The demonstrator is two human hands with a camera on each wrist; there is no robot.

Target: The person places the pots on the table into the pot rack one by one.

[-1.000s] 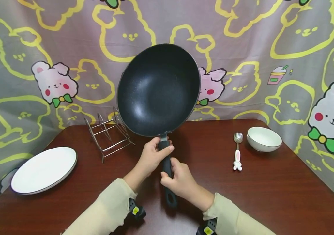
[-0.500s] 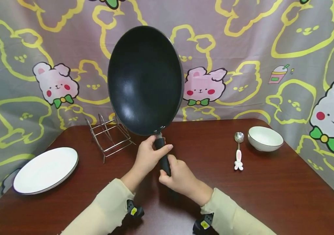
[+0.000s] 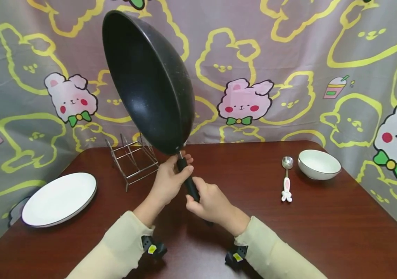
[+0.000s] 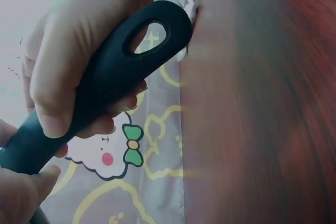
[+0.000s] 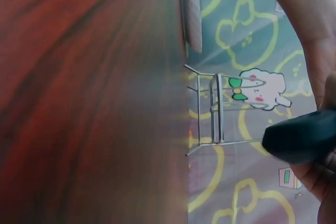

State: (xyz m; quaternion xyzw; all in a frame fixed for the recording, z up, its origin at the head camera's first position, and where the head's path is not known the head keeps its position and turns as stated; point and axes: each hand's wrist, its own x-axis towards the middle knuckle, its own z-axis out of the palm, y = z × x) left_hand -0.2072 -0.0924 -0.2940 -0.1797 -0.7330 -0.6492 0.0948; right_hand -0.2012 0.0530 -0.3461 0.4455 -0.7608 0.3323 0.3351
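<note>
A black wok (image 3: 139, 85) is held up above the table, tilted to the left, its hollow side facing left and toward me. My left hand (image 3: 167, 178) holds the upper end of its black handle, close to the pan, with the thumb across the front. Just below, my right hand (image 3: 214, 203) grips the lower part of the handle. In the left wrist view the handle's end (image 4: 113, 69) with its hanging hole sticks out past the right hand's curled fingers. The right wrist view shows the handle end (image 5: 299, 137) close up and blurred.
A wire rack (image 3: 132, 161) stands behind the hands on the left. A white plate (image 3: 60, 199) lies at the table's left edge. To the right are a spoon with a rabbit handle (image 3: 287, 186) and a white bowl (image 3: 318, 164). A patterned curtain (image 3: 240, 58) hangs behind.
The wok has risen, swung to the left and turned so its outer right side shows. Both hands have shifted slightly left with it, keeping hold of the handle.
</note>
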